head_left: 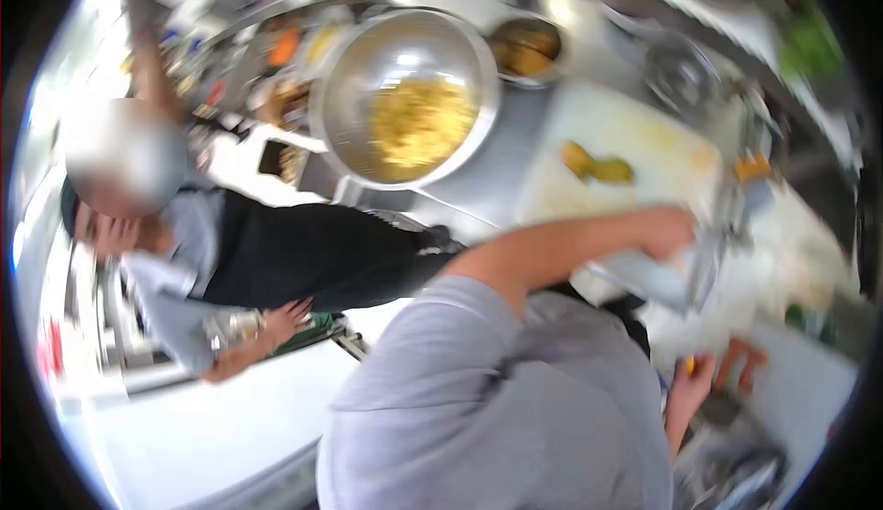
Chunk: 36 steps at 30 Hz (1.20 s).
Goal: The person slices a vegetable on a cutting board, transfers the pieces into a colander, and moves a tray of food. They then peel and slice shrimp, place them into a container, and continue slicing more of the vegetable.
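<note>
Pinches yellow-orange piece [690,366] in right hand [697,387], can't tell finger grip of left hand [671,232] at metal container [655,276], risks tipping it through lopsided pressure.

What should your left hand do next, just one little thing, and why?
Maybe slide the left hand over to the two yellow-green pieces and pick one up. They lie loose on the white cutting board, close to that hand. It's at a metal thing now, too blurry to tell how firmly it's holding on.
</note>
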Tool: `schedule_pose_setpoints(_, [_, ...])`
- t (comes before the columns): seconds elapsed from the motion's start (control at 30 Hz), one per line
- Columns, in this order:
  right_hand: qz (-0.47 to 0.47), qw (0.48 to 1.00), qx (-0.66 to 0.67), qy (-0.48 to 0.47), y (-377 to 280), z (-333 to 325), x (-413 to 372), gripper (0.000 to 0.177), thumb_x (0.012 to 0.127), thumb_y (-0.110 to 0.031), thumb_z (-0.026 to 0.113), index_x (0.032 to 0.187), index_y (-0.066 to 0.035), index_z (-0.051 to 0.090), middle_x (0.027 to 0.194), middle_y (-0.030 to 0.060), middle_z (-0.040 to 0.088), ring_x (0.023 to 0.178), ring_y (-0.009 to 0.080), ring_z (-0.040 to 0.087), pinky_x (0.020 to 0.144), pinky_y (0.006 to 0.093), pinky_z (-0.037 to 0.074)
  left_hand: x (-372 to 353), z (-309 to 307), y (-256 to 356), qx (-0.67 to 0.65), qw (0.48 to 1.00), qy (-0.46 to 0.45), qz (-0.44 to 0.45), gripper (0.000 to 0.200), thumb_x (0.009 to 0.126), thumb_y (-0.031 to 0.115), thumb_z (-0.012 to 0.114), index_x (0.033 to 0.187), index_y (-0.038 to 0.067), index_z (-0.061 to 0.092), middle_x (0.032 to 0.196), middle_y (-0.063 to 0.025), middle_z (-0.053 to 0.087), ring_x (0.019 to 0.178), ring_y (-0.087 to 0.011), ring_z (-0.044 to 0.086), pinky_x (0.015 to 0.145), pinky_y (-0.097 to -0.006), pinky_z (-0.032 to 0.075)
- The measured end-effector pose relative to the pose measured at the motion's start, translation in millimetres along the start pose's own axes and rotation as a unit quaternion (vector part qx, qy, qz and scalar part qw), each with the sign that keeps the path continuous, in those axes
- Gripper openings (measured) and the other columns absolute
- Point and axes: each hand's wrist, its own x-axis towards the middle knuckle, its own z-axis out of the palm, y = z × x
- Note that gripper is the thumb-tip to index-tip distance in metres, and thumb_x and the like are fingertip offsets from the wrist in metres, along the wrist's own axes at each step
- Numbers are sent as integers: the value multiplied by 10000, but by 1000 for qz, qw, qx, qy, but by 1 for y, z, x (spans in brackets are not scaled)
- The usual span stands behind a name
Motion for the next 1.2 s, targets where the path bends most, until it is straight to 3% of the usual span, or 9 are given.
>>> schedule_pose_setpoints(0.23, [-90, 990, 104, -33, 20, 11, 36, 276, 868, 51, 674, 1053, -14, 481, 993, 70, 492, 904, 199, 492, 877, 331, 468, -2, 9, 17, 134, 990, -9, -39, 209, 805, 258, 723, 942, 116, 790, 1087, -116, 703, 1111, -315, 667, 897, -464, 551])
schedule_pose_setpoints(0.33, [-103, 993, 50, -30, 24, 8, 51, 279, 868, 62, 661, 1038, -52, 471, 884, 33, 443, 731, 131, 399, 628, 291, 387, -4, 14, 30, 38, 988, 20, -151, 198, 839, 221, 683, 957, 97, 782, 1134, -133, 690, 1113, -335, 665, 906, -466, 553])
schedule_pose_setpoints(0.47, [-106, 986, 114, -56, 10, 2, 67, 275, 878, 58, 662, 1025, -57, 460, 885, 27, 449, 721, 127, 403, 621, 291, 382, -10, -6, 35, 54, 990, 39, -122, 195, 841, 224, 676, 915, 80, 784, 1091, -121, 699, 1101, -340, 665, 892, -473, 553])
schedule_pose_setpoints(0.63, [-114, 986, 108, -49, 64, 13, 102, 484, 888, 8, 693, 1344, 36, 533, 1157, 125, 645, 1097, 229, 625, 1041, 390, 489, 15, 58, 2, 42, 975, 186, -110, 224, 755, 301, 678, 728, 79, 694, 867, -174, 680, 910, -392, 668, 866, -544, 527])
schedule_pose_setpoints(0.7, [-102, 986, -3, -131, 30, -15, 96, 298, 889, -52, 720, 1155, 17, 605, 1044, 125, 681, 994, 241, 653, 927, 404, 528, 10, 54, 4, -112, 956, 270, 25, 345, 761, 383, 713, 796, 40, 697, 828, -184, 681, 865, -431, 651, 822, -534, 536])
schedule_pose_setpoints(0.83, [-142, 984, 19, -102, -7, -44, 99, 275, 881, -73, 771, 1057, -48, 561, 814, 75, 595, 730, 152, 567, 698, 320, 509, -1, 11, 28, -166, 966, 146, -137, 185, 856, 0, 696, 1027, 14, 765, 1041, -193, 728, 1032, -398, 677, 962, -471, 544])
schedule_pose_setpoints(0.97, [-84, 981, 65, -164, 7, -69, 112, 273, 907, -35, 766, 1073, -45, 549, 777, 17, 548, 683, 86, 480, 630, 275, 434, 6, -17, 53, -33, 961, 117, -248, 208, 904, 11, 680, 1104, 22, 739, 1048, -172, 685, 1044, -391, 678, 916, -456, 555])
schedule_pose_setpoints(1.1, [-74, 983, 48, -162, 32, -83, 119, 296, 912, -109, 772, 1100, -55, 550, 741, 103, 598, 624, 224, 560, 629, 360, 494, 28, -38, 80, -127, 934, 130, -309, 211, 959, 12, 667, 1151, 40, 750, 1124, -150, 715, 1016, -378, 687, 899, -444, 558])
schedule_pose_setpoints(1.2, [-76, 988, 52, -125, 45, -83, 105, 298, 910, -106, 777, 1096, -63, 549, 717, 81, 574, 611, 185, 540, 617, 341, 482, 31, -45, 82, -242, 920, 85, -298, 229, 929, 5, 684, 1144, 40, 756, 1144, -133, 728, 1046, -357, 685, 918, -435, 559])
